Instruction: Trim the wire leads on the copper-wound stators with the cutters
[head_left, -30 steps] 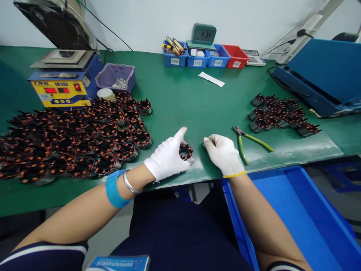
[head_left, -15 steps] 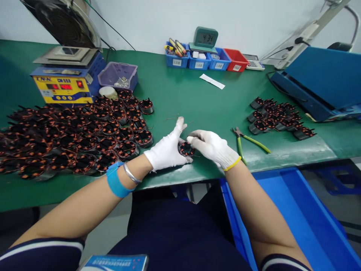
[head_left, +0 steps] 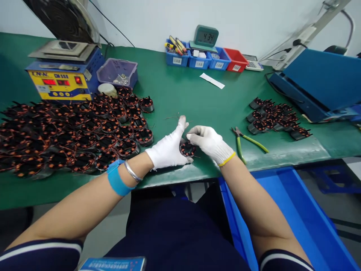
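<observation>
My left hand (head_left: 168, 149), in a white glove, is closed round the side of a motor stator (head_left: 187, 149), a black ring wound with copper wire, near the table's front edge. My right hand (head_left: 208, 142), gloved too, pinches at the stator's upper right edge; whatever is between its fingertips is too small to make out. Thin wire ends stick out beside the stator. To the right of my right hand lie cutting pliers (head_left: 239, 141) with green handles, jaws pointing away from me.
Many wound stators (head_left: 84, 139) crowd the left of the green table (head_left: 175, 94). A smaller group (head_left: 275, 116) sits at the right. Behind are a soldering station (head_left: 60, 84), a purple bin (head_left: 117, 71), small bins (head_left: 177, 59) and a clock (head_left: 207, 36). A blue crate (head_left: 284, 210) stands below.
My right hand has shifted slightly, with its fingers still pinched at the stator's edge. The left hand keeps its hold; the whole view has moved a little.
</observation>
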Tool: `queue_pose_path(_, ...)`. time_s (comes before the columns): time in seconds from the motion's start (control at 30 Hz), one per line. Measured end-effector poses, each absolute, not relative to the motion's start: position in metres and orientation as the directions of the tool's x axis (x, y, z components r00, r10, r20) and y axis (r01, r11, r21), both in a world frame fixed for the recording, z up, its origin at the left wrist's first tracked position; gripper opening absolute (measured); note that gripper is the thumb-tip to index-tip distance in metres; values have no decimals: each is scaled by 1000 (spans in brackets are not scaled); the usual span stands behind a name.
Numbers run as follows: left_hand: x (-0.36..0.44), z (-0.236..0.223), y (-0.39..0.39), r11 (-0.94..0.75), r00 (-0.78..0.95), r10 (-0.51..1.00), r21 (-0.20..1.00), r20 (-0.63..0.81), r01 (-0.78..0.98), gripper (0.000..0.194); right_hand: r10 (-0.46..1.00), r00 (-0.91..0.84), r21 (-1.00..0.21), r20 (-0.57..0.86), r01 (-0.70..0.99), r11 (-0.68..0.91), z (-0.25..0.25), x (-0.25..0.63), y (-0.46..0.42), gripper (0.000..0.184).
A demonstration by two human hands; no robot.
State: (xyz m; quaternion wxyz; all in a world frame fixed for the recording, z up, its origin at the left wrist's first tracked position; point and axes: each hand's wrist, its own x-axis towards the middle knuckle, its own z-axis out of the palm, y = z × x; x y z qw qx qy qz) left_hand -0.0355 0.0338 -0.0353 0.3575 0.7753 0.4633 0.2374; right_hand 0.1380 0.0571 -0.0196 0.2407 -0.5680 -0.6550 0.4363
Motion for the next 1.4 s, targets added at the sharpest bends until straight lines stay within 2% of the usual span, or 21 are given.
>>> queue_pose_path(0.07,-36,-33,33,-319,480,877,770,18,553,129,968,-168,-950,-185,283,-132,-27,140,52,20)
queue_pose_path(0.17,-35,-29,32,-343,522,853,732,-20,588,119,977,-135,-983,-165,-54,-174,-37,151,38,26)
queue_pose_path(0.23,-34,-27,31,-360,519,854,678,-36,641,115,989,-60,-973,-136,-181,-145,-38,162,26,31)
queue_pose_path(0.3,-34,-26,31,-361,503,862,625,-61,693,114,993,78,-975,-84,-215,-65,-32,171,13,33)
queue_pose_path(0.37,-34,-26,32,-359,498,863,595,-81,719,116,981,185,-993,56,-91,74,-22,175,1,30)
queue_pose_path(0.4,-34,-25,32,-361,502,860,592,-87,721,119,977,152,-988,151,46,145,-16,174,-3,25)
queue_pose_path(0.43,-34,-25,32,-365,510,855,594,-89,717,121,972,49,-953,231,214,215,-11,171,-7,24)
queue_pose_path(0.47,-35,-25,32,-370,517,851,597,-88,712,122,957,-101,-875,271,388,289,-7,167,-10,32)
queue_pose_path(0.53,-36,-26,33,-373,522,848,603,-86,705,122,913,-355,-632,199,666,397,-2,157,-10,71)
queue_pose_path(0.57,-36,-26,33,-375,528,845,613,-82,695,121,912,-392,-515,122,760,396,-2,154,-8,85)
queue_pose_path(0.6,-37,-27,33,-380,536,841,628,-71,680,120,924,-379,-431,49,827,361,-4,151,-6,89)
queue_pose_path(0.67,-37,-29,34,-389,548,835,652,-48,650,120,951,-299,-376,-74,892,252,-10,151,-2,72)
queue_pose_path(0.73,-37,-30,35,-394,552,833,661,-36,638,120,954,-267,-414,-135,890,190,-19,156,-1,47)
queue_pose_path(0.8,-37,-30,35,-384,540,841,653,-45,653,120,958,-267,-467,-105,864,189,-27,161,-3,34)
queue_pose_path(0.93,-36,-29,33,-370,530,846,649,-62,665,121,960,-280,-532,-16,815,229,-33,165,-7,27)
queue_pose_path(1.0,-34,-30,30,-384,518,855,657,-12,649,115,956,-295,-560,-7,793,241,-34,165,-7,27)
queue_pose_path(1.1,-30,-31,26,-422,509,856,694,93,583,76,955,-297,-638,-4,736,226,-33,167,-4,23)
queue_pose_path(1.2,-25,-30,23,-463,536,835,687,126,560,35,961,-274,-780,-21,606,155,-34,170,-3,19)
queue_pose_path(1.3,-23,-30,23,-544,586,793,630,168,555,18,965,-245,-890,-92,456,31,-35,171,-6,16)
queue_pose_path(1.4,-21,-35,23,-630,622,742,578,250,518,14,952,-228,-936,-204,331,-121,-32,172,-9,15)
